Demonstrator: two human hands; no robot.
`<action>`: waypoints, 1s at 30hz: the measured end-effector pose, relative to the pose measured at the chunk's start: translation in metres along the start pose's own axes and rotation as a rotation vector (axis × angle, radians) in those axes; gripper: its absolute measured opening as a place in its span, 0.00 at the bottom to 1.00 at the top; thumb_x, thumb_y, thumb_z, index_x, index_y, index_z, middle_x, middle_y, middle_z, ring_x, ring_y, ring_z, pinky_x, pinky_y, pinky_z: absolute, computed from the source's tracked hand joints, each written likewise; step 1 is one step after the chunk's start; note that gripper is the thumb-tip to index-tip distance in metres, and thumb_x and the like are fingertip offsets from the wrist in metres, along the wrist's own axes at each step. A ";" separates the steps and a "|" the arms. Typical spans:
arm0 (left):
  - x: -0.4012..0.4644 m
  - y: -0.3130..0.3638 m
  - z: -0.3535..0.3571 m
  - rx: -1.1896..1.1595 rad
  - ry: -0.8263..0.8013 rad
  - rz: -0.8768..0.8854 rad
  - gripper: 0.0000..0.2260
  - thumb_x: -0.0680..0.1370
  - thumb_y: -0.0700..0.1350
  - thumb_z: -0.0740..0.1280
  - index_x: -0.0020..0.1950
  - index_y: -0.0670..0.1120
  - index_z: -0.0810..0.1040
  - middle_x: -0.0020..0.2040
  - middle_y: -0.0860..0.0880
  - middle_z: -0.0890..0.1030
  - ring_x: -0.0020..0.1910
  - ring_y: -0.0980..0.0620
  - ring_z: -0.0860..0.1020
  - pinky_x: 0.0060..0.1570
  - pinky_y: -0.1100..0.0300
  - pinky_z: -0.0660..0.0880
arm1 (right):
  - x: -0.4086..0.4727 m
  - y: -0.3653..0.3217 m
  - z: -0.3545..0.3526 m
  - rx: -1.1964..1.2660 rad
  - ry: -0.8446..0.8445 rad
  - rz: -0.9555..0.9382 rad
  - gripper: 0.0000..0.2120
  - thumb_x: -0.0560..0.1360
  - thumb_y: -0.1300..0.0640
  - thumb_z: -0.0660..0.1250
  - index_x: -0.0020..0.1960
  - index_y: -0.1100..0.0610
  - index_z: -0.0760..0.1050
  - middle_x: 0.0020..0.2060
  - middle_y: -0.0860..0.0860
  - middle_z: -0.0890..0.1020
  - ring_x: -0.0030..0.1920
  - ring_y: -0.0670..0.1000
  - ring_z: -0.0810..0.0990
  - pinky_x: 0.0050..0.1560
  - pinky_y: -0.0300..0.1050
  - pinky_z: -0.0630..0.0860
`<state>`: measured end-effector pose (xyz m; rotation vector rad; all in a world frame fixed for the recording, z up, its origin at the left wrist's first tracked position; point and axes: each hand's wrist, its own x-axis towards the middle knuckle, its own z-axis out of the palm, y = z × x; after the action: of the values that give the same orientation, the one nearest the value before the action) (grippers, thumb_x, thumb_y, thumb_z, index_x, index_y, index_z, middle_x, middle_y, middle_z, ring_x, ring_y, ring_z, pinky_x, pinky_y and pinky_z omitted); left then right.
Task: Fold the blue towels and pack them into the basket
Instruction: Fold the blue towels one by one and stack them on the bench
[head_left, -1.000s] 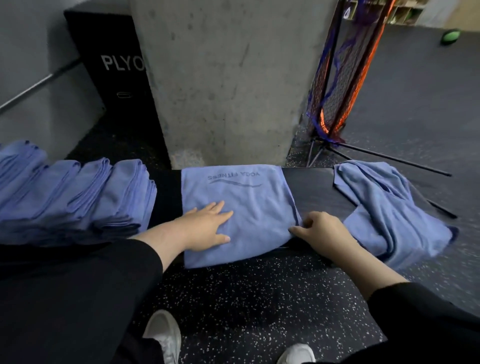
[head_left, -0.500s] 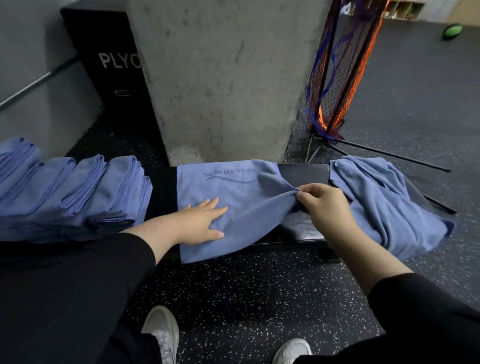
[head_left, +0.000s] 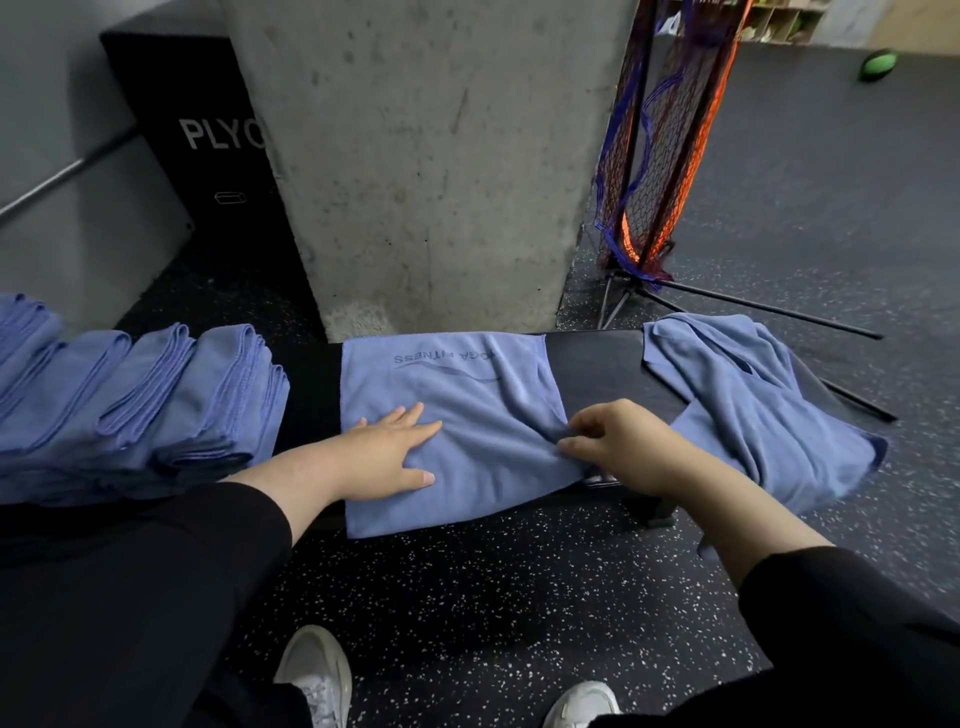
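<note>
Blue towel (head_left: 457, 415) lies flat across the dark padded surface (head_left: 597, 374), near edge hanging over the front, printed lettering along the far edge. Left hand (head_left: 384, 457) rests on it, fingers straight and spread, pinning the left half. Right hand (head_left: 618, 441) pinches the towel's right edge between thumb and fingertips; creases run from the pinch toward the middle.

Judged step: folding the right edge over to the left. To do it well, keep the left palm firm as an anchor, lift the pinched edge just clear, carry it across until edges line up, then smooth out the creases.

Cloth looks thin, soft, microfibre-like, with stitched hems; it should drape and slip easily on the smooth, faintly glossy padding.

Stack of folded towels (head_left: 156, 395) sits to the left in overlapping rows. A loose crumpled towel (head_left: 753, 410) drapes over the right end. No basket is in view. Concrete pillar (head_left: 415, 156) stands behind; the floor (head_left: 467, 597) looks like speckled rubber, though this is hard to confirm.
</note>
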<state>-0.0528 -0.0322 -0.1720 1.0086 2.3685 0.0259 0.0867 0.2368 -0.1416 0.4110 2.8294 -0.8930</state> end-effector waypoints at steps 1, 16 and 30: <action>0.000 0.000 0.000 -0.001 -0.001 0.000 0.34 0.83 0.59 0.61 0.83 0.56 0.45 0.82 0.50 0.38 0.81 0.50 0.39 0.79 0.43 0.44 | -0.001 0.001 -0.001 0.021 -0.010 0.016 0.12 0.77 0.45 0.70 0.43 0.53 0.82 0.32 0.50 0.83 0.31 0.43 0.77 0.36 0.38 0.72; 0.003 -0.008 -0.003 0.021 0.085 -0.026 0.29 0.83 0.60 0.60 0.82 0.59 0.54 0.83 0.55 0.45 0.81 0.55 0.46 0.80 0.50 0.50 | 0.023 0.001 0.022 -0.096 -0.009 0.306 0.20 0.71 0.52 0.68 0.26 0.58 0.65 0.17 0.49 0.63 0.31 0.52 0.62 0.26 0.42 0.60; 0.008 -0.014 0.000 0.008 0.081 -0.004 0.30 0.83 0.59 0.61 0.82 0.57 0.53 0.83 0.53 0.45 0.82 0.53 0.45 0.80 0.49 0.50 | 0.018 0.005 0.008 0.912 -0.152 0.386 0.09 0.76 0.66 0.68 0.42 0.55 0.72 0.34 0.54 0.73 0.29 0.51 0.72 0.34 0.47 0.80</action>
<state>-0.0669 -0.0371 -0.1791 1.0248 2.4455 0.0562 0.0715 0.2400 -0.1547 0.8867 1.9370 -1.9458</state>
